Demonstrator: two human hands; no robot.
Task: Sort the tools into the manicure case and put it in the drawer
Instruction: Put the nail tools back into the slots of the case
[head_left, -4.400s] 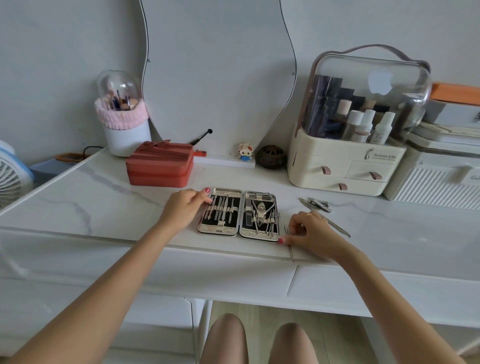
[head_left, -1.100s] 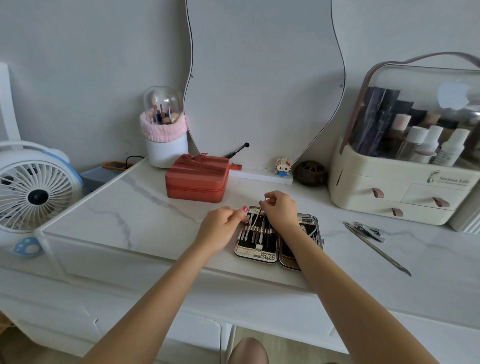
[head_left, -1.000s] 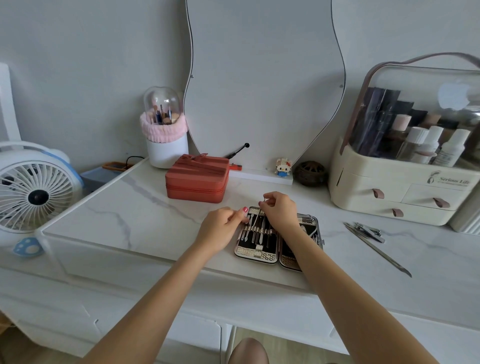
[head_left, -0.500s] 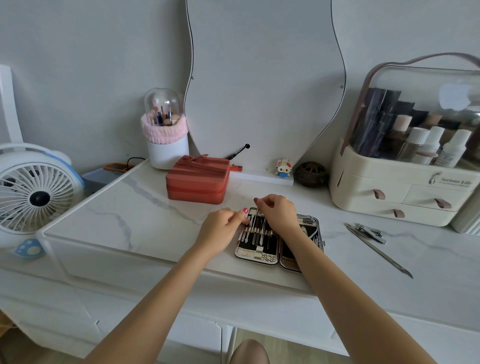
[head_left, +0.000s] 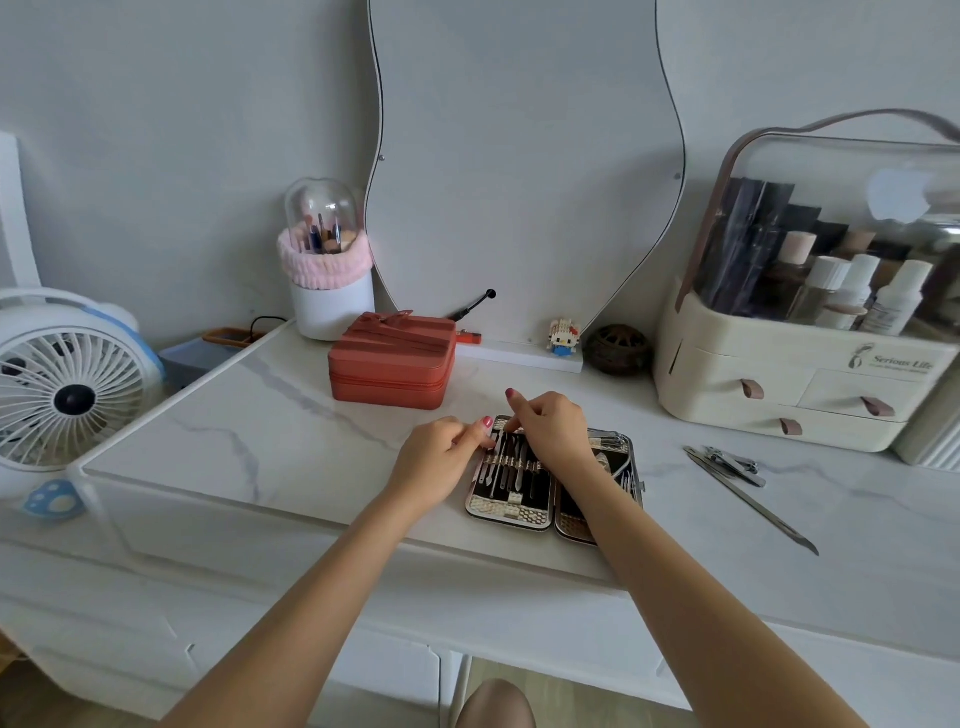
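1. Open silver manicure case with black lining (head_left: 511, 512) lies flat near the front edge of the white marble table (head_left: 270, 441), tools strapped in both halves.
2. Left hand (head_left: 434, 462): fingers curled, thumb tip against the case's left edge.
3. Right hand (head_left: 553, 434): fingers bent over the tool tops in the left half; whether they pinch one, cannot tell.
4. Long metal nail file (head_left: 753, 501) and steel nail clippers (head_left: 732, 462) lie loose on the table, right of the case.
5. Behind: red zipped box (head_left: 392, 361), cream cosmetics organiser (head_left: 779, 384).
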